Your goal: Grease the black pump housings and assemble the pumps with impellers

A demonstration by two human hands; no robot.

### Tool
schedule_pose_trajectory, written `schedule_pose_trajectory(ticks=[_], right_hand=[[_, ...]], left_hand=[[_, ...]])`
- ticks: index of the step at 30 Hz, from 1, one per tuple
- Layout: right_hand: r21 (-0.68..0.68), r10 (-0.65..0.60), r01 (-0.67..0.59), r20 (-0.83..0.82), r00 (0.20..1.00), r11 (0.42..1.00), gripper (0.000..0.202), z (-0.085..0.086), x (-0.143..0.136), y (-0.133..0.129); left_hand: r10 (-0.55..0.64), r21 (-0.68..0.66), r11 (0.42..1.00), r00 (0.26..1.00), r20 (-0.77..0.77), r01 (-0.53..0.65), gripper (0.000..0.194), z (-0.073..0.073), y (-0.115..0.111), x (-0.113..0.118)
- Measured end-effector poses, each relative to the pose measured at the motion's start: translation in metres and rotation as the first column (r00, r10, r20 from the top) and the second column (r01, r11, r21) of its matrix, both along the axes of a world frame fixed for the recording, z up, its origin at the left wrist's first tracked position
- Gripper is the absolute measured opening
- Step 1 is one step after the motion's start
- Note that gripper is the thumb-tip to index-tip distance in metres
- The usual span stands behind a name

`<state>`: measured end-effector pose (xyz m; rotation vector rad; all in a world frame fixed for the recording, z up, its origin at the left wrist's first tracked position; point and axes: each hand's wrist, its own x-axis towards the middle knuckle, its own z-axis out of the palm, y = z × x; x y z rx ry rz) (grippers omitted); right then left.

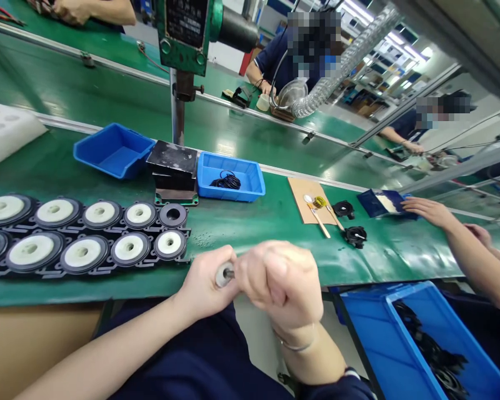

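Observation:
My left hand (210, 282) is wrapped round a small white cylindrical part (221, 274), held above the front edge of the bench. From its end a thin grey metal rod (230, 274) points toward my right hand (281, 280). That hand is a closed fist pressed up against the left one, slightly blurred; whatever lies inside its fingers is hidden, and I cannot tell whether it grips the rod. To the left, two rows of round black housings with cream discs (130, 248) lie on the green mat. A black housing (173, 215) at the back row's right end shows no cream disc.
Behind stand an open blue bin (114, 151), a black block under the green press (183, 39), and a blue tray (231, 176) with black rings. Brushes (319, 221) lie on cardboard at right. A co-worker's hand (431, 211) touches a dark blue box. A blue crate (400, 344) sits below.

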<state>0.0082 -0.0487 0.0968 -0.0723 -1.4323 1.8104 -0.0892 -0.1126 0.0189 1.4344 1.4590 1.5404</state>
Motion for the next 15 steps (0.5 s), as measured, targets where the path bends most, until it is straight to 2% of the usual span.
schedule_pose_trajectory(ticks=[2, 4, 6, 8, 11, 13, 15], right_hand=[[0.102, -0.06, 0.056, 0.045, 0.997, 0.993, 0.046, -0.002, 0.001, -0.005], [0.157, -0.07, 0.05, 0.12, 0.99, 0.986, 0.046, 0.0, -0.001, -0.007], [0.138, -0.003, -0.022, 0.183, 0.983, 0.99, 0.046, 0.002, -0.006, -0.003], [0.051, 0.104, -0.116, 0.189, 0.976, 0.992, 0.045, 0.004, -0.012, 0.005], [-0.077, 0.209, -0.205, 0.061, 0.976, 0.976, 0.046, 0.004, -0.016, 0.015], [-0.035, 0.194, -0.193, 0.021, 0.981, 0.981, 0.045, 0.004, -0.013, 0.015], [0.066, 0.109, -0.113, 0.066, 0.992, 0.991, 0.043, 0.006, -0.008, 0.008]], left_hand=[[0.005, -0.01, 1.0, 0.999, -0.046, -0.006, 0.024, -0.005, 0.003, -0.002], [-0.077, -0.021, 0.997, 0.997, -0.009, 0.077, 0.021, -0.011, 0.004, 0.0], [-0.169, -0.015, 0.985, 0.984, 0.061, 0.17, 0.016, -0.015, 0.002, 0.005], [-0.208, 0.01, 0.978, 0.971, 0.114, 0.208, 0.013, -0.014, -0.002, 0.009], [-0.128, 0.004, 0.992, 0.98, 0.15, 0.128, 0.012, -0.007, -0.008, 0.008], [-0.062, -0.03, 0.997, 0.989, 0.132, 0.066, 0.015, -0.003, -0.009, 0.002], [-0.035, -0.074, 0.996, 0.996, 0.084, 0.041, 0.022, -0.001, -0.008, -0.003]])
